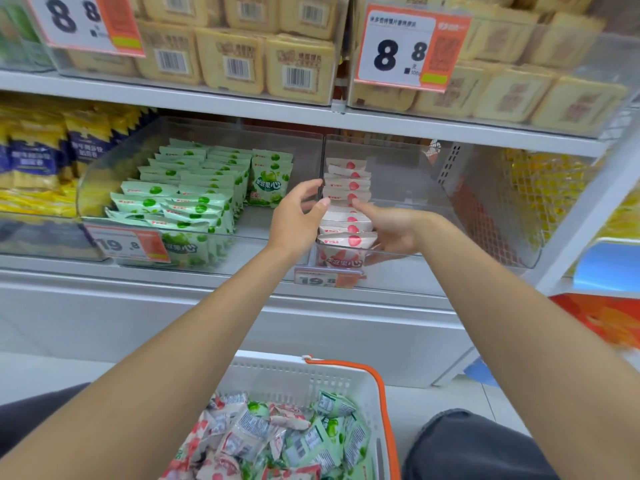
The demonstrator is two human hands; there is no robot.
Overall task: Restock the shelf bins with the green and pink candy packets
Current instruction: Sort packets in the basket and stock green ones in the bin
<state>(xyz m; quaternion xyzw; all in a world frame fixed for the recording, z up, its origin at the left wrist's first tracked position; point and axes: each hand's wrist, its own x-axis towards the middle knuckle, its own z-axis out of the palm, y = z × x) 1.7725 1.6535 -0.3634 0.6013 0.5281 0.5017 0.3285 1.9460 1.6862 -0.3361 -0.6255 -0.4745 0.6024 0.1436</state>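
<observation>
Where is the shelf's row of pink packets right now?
In the head view, the pink packets stand in a row along the left wall of the right clear bin, beside the green packets, between the left hand and right hand.

White shelf, clear bins (side by side)

Two hands: left hand, right hand. Two clear bins at mid-frame. The green packets are too many to count; about nine pink packets show in one row. Four price tags — two 8.8 tags up top, two 19.8 tags lower down. One basket at bottom centre.
</observation>
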